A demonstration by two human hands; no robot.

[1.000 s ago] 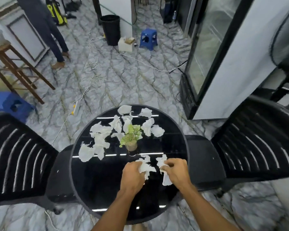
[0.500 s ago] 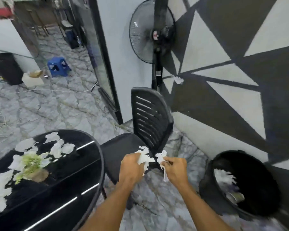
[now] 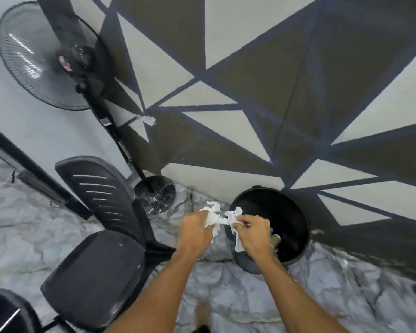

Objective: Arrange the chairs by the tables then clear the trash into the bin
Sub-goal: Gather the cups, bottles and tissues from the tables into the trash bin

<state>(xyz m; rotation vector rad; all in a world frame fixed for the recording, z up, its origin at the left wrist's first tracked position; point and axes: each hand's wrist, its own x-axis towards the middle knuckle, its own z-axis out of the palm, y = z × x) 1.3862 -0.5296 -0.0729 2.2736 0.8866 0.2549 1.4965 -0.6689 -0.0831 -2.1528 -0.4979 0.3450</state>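
Observation:
My left hand [image 3: 197, 230] grips a crumpled white tissue [image 3: 211, 216] just left of the black round bin [image 3: 291, 212]. My right hand [image 3: 252, 234] pinches another torn white tissue [image 3: 234, 218] over the bin's near left rim. The bin stands on the floor against the patterned wall and holds some trash, partly hidden by my right hand. A black plastic chair [image 3: 99, 260] stands to the left of my arms.
A black pedestal fan [image 3: 43, 58] stands by the wall behind the chair, its round base [image 3: 155, 194] on the marble floor. The edge of the round black table [image 3: 5, 311] shows at the bottom left corner.
I have turned right from the table toward the wall. Both hands carried the tissues from the tabletop to the bin, which now lies directly under my right hand.

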